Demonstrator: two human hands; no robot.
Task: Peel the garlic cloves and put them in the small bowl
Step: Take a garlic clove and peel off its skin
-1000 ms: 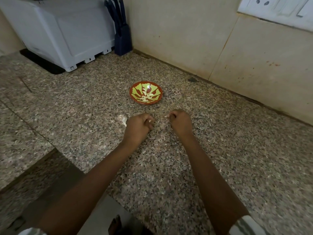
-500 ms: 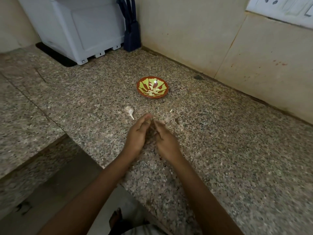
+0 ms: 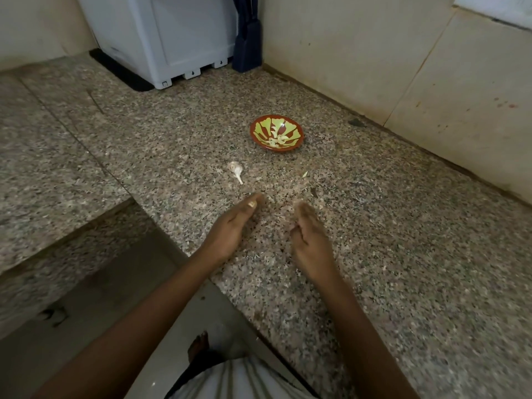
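The left hand [image 3: 230, 228] stands on its side on the bench [image 3: 403, 254], fingers straight and close together, and I see nothing in it. The right hand [image 3: 309, 237] is near it, with a gap between them. It is blurry, but its fingers look straight too, and nothing shows in it. Just past the left hand lies a piece of garlic [image 3: 236, 169] with its skin on. Farther back sits the small bowl [image 3: 276, 149], red and green, with peeled cloves [image 3: 277, 138] inside. The bench is speckled stone. At the back, a white box [image 3: 172, 38] and a dark blue knife block [image 3: 247, 44] stand by the pale wall [image 3: 359, 53]
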